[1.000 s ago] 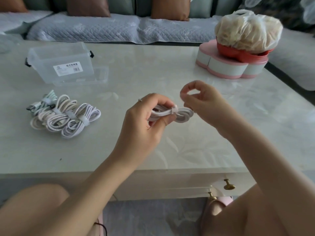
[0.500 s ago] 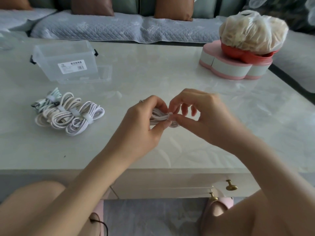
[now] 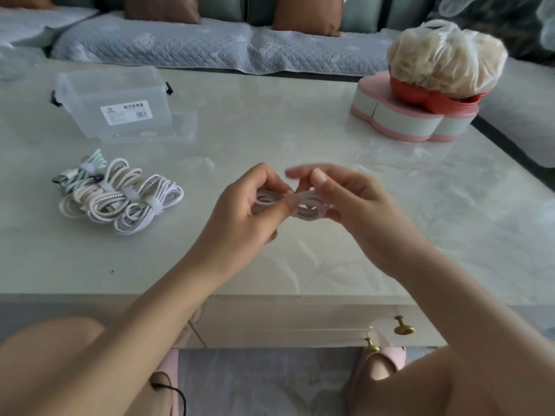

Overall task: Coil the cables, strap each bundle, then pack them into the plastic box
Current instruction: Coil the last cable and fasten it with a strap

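A white coiled cable [image 3: 306, 208] hangs just above the middle of the pale table, held between both hands. My left hand [image 3: 243, 211] pinches its left half with thumb and fingers. My right hand [image 3: 354, 205] grips the right half from behind, its fingertips blurred over the cable's waist, where a strap seems to sit. Several strapped cable bundles [image 3: 120, 195] lie in a heap at the left. The clear plastic box [image 3: 117, 99] stands open at the back left, with its lid [image 3: 183, 127] lying flat beside it.
A pink and white compartment tray [image 3: 411, 121] stands at the back right, carrying a red dish and a tied plastic bag [image 3: 444, 55] of pale pieces. A sofa runs behind the table. The table's front edge and brass drawer knobs [image 3: 402, 325] lie just below my wrists.
My right hand came in from the cable's right end, closed over its middle, and now sits on the right half. The cable shows again between the hands. The camera has tilted slightly.
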A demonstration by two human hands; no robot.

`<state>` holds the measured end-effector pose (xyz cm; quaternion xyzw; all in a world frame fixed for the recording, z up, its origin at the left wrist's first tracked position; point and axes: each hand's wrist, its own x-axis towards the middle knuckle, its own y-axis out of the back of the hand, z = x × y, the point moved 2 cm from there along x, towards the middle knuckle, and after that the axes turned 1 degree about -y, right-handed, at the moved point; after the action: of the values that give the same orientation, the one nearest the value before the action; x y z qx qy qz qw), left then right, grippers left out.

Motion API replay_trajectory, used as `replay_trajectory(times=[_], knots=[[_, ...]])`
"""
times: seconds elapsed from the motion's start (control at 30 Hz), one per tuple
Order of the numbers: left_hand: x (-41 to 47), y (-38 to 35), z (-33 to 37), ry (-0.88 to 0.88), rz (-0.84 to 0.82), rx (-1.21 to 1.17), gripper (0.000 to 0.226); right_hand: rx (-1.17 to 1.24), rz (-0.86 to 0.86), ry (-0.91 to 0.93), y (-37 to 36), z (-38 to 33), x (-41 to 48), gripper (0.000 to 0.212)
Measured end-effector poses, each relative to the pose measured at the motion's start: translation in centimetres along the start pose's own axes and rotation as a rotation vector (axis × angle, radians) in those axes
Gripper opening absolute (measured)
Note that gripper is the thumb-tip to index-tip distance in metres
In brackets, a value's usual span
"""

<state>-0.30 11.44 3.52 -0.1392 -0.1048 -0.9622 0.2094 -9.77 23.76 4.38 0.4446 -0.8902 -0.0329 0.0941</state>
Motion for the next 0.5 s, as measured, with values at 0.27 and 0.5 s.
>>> replay_trajectory(times=[0.27, 0.5], knots=[[0.4, 0.8, 0.0, 0.021, 0.118, -0.029, 0.006, -0.282, 0.064, 0.160, -1.0, -0.5, -0.3, 0.011], [0.3, 1.4, 0.0, 0.172, 0.094, -0.064, 0.008, -0.438, 0.116, 0.237, -2.2, -0.4, -0.6, 0.003]])
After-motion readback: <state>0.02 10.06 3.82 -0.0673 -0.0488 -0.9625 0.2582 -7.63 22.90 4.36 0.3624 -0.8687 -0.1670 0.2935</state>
